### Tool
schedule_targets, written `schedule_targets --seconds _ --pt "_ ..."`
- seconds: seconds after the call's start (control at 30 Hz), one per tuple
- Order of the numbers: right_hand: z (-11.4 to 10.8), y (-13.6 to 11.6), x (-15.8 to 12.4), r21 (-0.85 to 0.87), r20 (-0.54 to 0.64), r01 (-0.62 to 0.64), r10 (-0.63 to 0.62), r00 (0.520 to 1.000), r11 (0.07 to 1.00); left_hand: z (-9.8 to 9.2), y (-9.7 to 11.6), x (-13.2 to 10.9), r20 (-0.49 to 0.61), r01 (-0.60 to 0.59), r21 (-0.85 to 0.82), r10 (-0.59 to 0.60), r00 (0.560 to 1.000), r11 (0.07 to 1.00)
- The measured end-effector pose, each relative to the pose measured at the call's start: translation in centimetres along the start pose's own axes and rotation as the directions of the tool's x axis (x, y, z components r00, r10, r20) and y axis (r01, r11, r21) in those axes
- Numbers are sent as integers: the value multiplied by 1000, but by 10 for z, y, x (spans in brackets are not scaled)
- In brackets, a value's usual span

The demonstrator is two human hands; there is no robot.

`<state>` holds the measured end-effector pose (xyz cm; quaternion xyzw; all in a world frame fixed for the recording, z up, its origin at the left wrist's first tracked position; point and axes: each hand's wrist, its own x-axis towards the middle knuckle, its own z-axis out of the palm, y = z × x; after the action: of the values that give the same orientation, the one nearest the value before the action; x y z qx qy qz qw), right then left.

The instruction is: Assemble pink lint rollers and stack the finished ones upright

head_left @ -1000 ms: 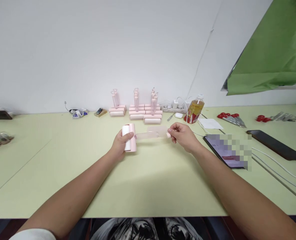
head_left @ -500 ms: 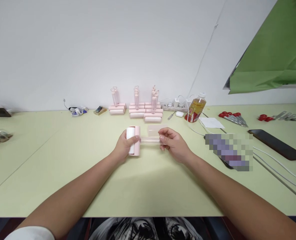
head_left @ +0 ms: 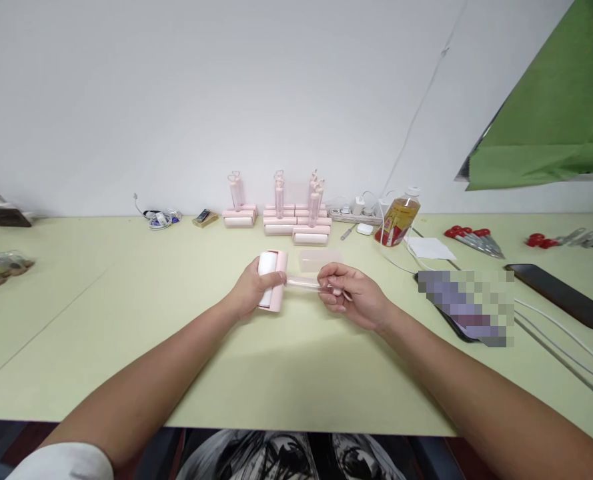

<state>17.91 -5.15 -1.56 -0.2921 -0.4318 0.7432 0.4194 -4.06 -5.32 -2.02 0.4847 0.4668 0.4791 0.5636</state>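
My left hand [head_left: 249,290] is closed round a lint roller [head_left: 267,280] with a white roll in a pink frame, its thumb pressing on the frame's right side. From that frame a clear pinkish handle [head_left: 302,284] runs right to my right hand [head_left: 353,293]. The fingers of my right hand are closed on the handle's far end, where a pale end piece shows between them. Just behind the handle, a translucent pink cover [head_left: 320,260] lies on the table.
Several pink lint rollers [head_left: 279,227] stand by the wall, handles up. To their right are a power strip [head_left: 356,217], a drink bottle [head_left: 397,217] and white paper [head_left: 431,248]. A pixelated phone [head_left: 459,307], a black phone [head_left: 559,293], cables and red-handled tools [head_left: 473,240] lie at the right.
The view has shifted slightly, so most things appear a little further right. My right hand has turned somewhat at the handle's end, and the pale end piece shows more. Both hands keep their hold.
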Motion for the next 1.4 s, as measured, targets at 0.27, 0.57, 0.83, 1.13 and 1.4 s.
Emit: schedule_targets --seconds 0.27,0.57,0.83,1.13,1.4 --pt "4 -1 -2 14 -43 -64 65 997 998 -1 -1 -2 40 -13 41 12 999 999" --pt "2 3 1 52 -100 -6 11 995 999 7 -1 -4 -63 -3 -85 -2 998 996" --pt "5 7 2 98 -39 13 -10 999 995 5 10 -16 463 78 -279 63 884 957" --pt "7 23 13 -226 -128 128 -160 979 966 17 -5 -14 190 -271 -88 283 940 959" --pt "-50 1 37 -977 -8 119 -595 804 175 7 -5 -12 481 -78 -112 122 868 991"
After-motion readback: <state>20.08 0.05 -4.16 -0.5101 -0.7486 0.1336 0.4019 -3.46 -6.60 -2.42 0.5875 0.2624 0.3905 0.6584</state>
